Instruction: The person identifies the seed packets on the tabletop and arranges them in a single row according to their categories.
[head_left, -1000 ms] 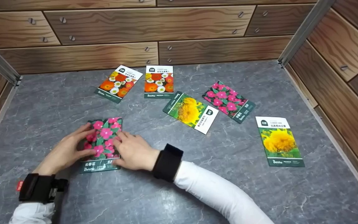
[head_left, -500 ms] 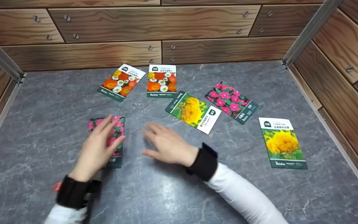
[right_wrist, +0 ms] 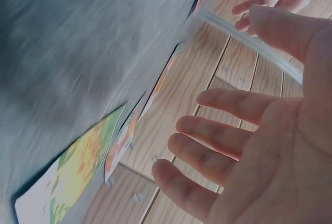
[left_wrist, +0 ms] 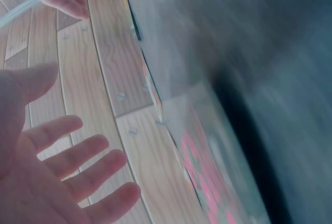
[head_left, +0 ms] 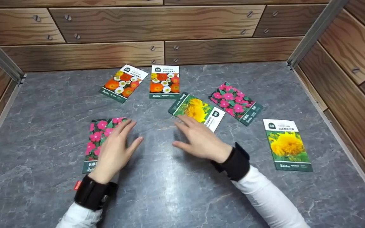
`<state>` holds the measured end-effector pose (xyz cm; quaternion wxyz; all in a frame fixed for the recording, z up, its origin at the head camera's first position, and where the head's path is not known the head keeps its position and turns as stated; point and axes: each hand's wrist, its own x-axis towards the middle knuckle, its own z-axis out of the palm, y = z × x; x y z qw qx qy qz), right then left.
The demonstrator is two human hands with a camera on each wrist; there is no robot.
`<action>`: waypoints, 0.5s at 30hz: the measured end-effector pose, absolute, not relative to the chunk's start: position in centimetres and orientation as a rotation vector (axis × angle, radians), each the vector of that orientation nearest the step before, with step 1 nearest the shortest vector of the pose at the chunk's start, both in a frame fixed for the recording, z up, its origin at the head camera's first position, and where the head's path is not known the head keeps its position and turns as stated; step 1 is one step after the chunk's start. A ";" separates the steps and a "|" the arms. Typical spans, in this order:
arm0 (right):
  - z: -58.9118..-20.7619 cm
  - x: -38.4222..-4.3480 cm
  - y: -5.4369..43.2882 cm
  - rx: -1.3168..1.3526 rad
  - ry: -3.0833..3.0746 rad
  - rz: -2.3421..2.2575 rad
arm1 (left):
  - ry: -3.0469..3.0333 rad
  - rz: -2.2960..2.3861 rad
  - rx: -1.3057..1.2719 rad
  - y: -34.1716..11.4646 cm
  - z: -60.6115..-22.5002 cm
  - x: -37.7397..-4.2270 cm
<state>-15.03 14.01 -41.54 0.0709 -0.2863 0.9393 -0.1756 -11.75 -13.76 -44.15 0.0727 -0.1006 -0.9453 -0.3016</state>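
My left hand [head_left: 114,152] hovers over the right part of a pink-flower seed packet [head_left: 95,136] at the left of the table, hiding some of it. Its fingers [left_wrist: 98,175] are spread, with nothing in them. Toward the middle, my right hand [head_left: 203,141] is held above the table with loosely extended fingers [right_wrist: 207,130]. Those fingertips overlap the near edge of a tilted yellow-flower seed packet [head_left: 195,109] in the head view; in the right wrist view they are apart from it.
Two orange-and-white-flower packets [head_left: 124,83] [head_left: 164,80] lie at the back. Another pink-flower packet [head_left: 234,101] lies slanted right of the middle, and an upright yellow-flower packet [head_left: 287,145] at the right. Wood-patterned walls [head_left: 112,25] border the grey table [head_left: 169,196].
Both hands have left the left pink-flower packet, which they were touching at its sides. The right hand has moved right toward the middle, the left hand slightly right. The packets stay put.
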 end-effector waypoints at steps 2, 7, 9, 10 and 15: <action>-41.4 -15.2 14.8 -0.843 2.840 -0.537 | -2.829 -0.920 -0.312 -13.0 -44.1 -12.1; -40.9 -15.4 17.1 -0.766 2.869 -0.549 | -2.781 -0.976 -0.341 -11.1 -43.9 -13.3; -40.7 -15.6 18.2 -0.722 2.889 -0.556 | -2.774 -1.013 -0.349 -10.2 -43.7 -13.8; -40.6 -15.7 18.8 -0.699 2.900 -0.561 | -2.770 -1.022 -0.357 -9.7 -43.5 -14.0; -39.8 -17.1 22.1 -0.623 2.937 -0.579 | -2.741 -1.109 -0.402 -7.0 -42.7 -15.4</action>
